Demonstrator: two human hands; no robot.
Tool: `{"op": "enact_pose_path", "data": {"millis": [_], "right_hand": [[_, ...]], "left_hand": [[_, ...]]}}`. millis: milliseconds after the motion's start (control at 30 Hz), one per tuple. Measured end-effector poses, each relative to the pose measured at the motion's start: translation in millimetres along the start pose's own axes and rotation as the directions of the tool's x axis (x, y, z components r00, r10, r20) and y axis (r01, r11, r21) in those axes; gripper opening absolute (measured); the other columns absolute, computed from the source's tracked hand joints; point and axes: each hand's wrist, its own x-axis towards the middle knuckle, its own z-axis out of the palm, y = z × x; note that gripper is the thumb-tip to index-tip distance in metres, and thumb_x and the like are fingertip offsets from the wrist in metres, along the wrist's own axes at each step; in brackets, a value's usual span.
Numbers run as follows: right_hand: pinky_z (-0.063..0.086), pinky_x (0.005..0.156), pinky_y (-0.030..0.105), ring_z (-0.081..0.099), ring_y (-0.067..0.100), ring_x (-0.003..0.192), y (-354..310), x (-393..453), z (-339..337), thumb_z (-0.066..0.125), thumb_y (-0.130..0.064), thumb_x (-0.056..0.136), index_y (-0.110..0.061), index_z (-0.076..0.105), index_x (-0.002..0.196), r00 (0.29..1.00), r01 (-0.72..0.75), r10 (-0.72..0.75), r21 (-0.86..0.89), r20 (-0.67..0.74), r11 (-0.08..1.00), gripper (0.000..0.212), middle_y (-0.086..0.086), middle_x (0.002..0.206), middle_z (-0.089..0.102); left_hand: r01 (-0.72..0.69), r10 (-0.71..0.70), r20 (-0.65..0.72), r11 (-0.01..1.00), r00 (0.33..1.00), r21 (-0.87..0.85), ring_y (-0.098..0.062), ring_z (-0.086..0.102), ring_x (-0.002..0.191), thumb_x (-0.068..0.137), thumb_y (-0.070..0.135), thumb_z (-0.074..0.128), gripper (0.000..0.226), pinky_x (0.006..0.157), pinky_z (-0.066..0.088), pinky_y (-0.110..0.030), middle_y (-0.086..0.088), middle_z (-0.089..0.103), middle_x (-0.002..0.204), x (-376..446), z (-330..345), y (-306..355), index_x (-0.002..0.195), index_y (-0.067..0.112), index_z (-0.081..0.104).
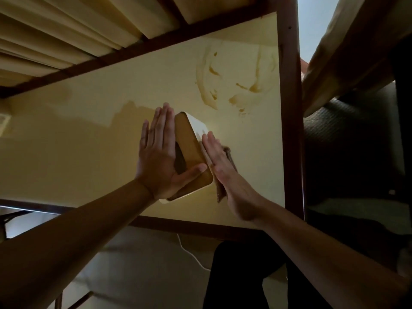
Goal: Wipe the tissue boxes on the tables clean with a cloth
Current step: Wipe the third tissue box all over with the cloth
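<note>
Dim light falls on my cream table [93,152], brown smears [234,85] near its far right corner. I see the box [191,150] near the right edge, toward the near side. My left hand [160,157] lies flat on its top, fingers straight. My right hand [225,172], fingers straight, presses the cloth [228,153] against its right side.

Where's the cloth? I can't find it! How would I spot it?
Look at the big yellow table with the dark wood rim. In its middle sits a white tissue box with a brown top, between two flat hands. The cloth is the brown fuzzy strip the right hand presses against the box's side; nothing else there is fuzzy.
</note>
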Motion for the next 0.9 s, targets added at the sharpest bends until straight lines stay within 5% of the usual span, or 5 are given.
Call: {"op": "enact_pose_path", "data": {"millis": [167, 300, 500, 700, 900], "right_hand": [[-0.005, 0.132, 0.052, -0.015, 0.023, 0.162, -10.7, 59.6, -12.9, 0.019, -0.067, 0.104, -0.018, -0.002, 0.168, 0.978, 0.211, -0.209, -0.201, 0.031, 0.957, 0.082, -0.005, 0.174, -0.013], [-0.013, 0.122, 0.014, -0.015, -0.001, 0.154, -32.0, 94.8, -24.1, 0.015, -0.031, 0.116, -0.011, 0.012, 0.167, 0.995, 0.095, -0.094, -0.044, 0.020, 0.995, 0.055, -0.006, 0.174, 0.000], [-0.002, 0.131, 0.056, -0.012, 0.018, 0.163, -15.4, 67.1, -14.2, 0.007, -0.056, 0.110, -0.015, 0.007, 0.169, 0.988, 0.155, -0.157, -0.121, -0.009, 0.981, 0.072, 0.002, 0.178, 0.000], [-0.008, 0.128, 0.048, -0.024, 0.004, 0.158, -4.7, -4.7, -3.9, -0.002, -0.094, 0.081, -0.056, -0.013, 0.158, 0.998, -0.013, 0.016, -0.046, 0.067, 0.999, 0.086, -0.032, 0.166, -0.025], [-0.010, 0.129, 0.046, -0.022, 0.002, 0.157, -17.3, 12.7, -12.4, 0.000, -0.092, 0.085, -0.053, -0.011, 0.159, 0.995, -0.070, 0.068, 0.016, 0.078, 0.997, 0.084, -0.026, 0.170, -0.019]], "left_hand": [[0.005, -0.005, 0.008, 1.000, 1.000, 0.000, -0.029, 0.004, 0.161, 0.083, 0.094, 0.028, 0.126, 0.126, 0.013, -0.061, -0.018, 0.007, 0.173, -0.5, -1.6, 1.3, 0.163, -0.002, 0.013], [0.011, -0.011, 0.018, 1.000, 1.000, 0.013, -0.028, 0.004, 0.161, 0.083, 0.093, 0.028, 0.126, 0.127, 0.011, -0.059, -0.017, 0.007, 0.173, 0.0, -2.6, 1.9, 0.163, -0.002, 0.012], [0.012, -0.012, 0.004, 1.000, 1.000, 0.009, -0.029, 0.007, 0.161, 0.083, 0.094, 0.026, 0.126, 0.127, 0.012, -0.060, -0.018, 0.010, 0.173, -0.3, -2.1, 3.6, 0.163, -0.003, 0.014], [0.014, -0.014, 0.003, 1.000, 1.000, 0.004, -0.029, 0.007, 0.161, 0.082, 0.094, 0.028, 0.127, 0.127, 0.012, -0.060, -0.018, 0.009, 0.173, 0.2, -0.1, 3.7, 0.163, -0.003, 0.012], [0.019, -0.019, 0.009, 1.000, 1.000, -0.005, -0.029, 0.007, 0.161, 0.082, 0.095, 0.026, 0.127, 0.126, 0.012, -0.061, -0.017, 0.008, 0.173, 1.8, -1.7, 3.4, 0.163, -0.003, 0.014]]}}
